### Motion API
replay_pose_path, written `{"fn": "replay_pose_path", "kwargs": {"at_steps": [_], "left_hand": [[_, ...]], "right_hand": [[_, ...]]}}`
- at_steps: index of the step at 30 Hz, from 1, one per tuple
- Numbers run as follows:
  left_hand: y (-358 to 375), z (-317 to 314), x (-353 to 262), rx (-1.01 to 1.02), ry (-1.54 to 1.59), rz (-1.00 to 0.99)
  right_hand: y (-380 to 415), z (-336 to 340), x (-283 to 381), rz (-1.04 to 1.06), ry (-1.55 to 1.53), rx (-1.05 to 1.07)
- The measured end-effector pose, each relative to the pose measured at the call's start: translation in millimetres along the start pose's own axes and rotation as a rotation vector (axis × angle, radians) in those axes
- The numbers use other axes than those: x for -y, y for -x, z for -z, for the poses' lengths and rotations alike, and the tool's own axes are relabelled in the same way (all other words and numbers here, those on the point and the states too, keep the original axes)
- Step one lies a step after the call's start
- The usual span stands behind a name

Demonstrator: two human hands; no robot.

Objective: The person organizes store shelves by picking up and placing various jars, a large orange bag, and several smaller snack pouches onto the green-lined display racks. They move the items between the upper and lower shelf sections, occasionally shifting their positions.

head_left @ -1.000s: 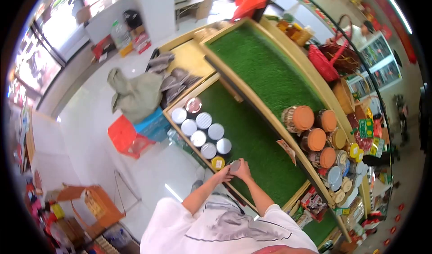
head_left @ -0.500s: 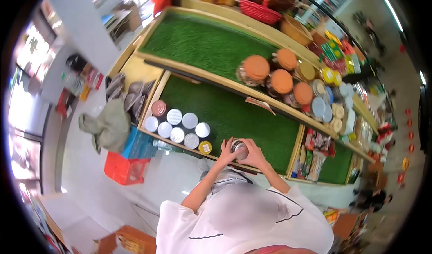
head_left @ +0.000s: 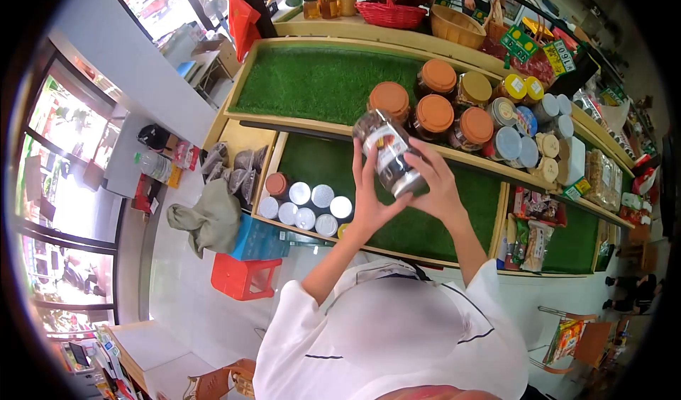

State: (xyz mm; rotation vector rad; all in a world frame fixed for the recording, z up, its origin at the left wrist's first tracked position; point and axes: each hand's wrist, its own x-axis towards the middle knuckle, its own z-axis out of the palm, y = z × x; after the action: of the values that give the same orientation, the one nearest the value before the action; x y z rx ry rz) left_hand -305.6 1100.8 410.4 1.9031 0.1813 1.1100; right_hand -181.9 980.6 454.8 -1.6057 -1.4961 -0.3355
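Two bare hands are cradling a clear, cylindrical jar with dark contents and a printed label (head_left: 386,147), holding it tilted above the shelving. On my feed, the left hand (head_left: 438,191) and the right hand (head_left: 370,205) are gripping opposite sides, fingers curving around the wall, thumbs near the lower end. I'm expecting a stiff, smooth, slippery body, moderately heavy if full; glass or plastic, I can't tell. Its middle is offering the surest hold. Orange-lidded jars (head_left: 434,113) and a raised wooden rim (head_left: 312,122) are crowding the far side; pale-lidded jars (head_left: 305,219) are standing lower down.
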Motion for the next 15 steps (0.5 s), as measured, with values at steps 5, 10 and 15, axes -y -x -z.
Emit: {"fn": "replay_pose_path", "kwargs": {"at_steps": [5, 10, 15], "left_hand": [[-60, 16, -3, -0.010, 0.062, -0.096], [-106, 18, -8, 0.060, 0.156, -0.121], [-133, -3, -4, 0.099, 0.225, -0.197]], "right_hand": [[-60, 6, 1, 0.118, 0.052, -0.099], [-95, 23, -5, 0.156, 0.125, -0.119], [-106, 38, -24, 0.176, 0.197, -0.179]]}}
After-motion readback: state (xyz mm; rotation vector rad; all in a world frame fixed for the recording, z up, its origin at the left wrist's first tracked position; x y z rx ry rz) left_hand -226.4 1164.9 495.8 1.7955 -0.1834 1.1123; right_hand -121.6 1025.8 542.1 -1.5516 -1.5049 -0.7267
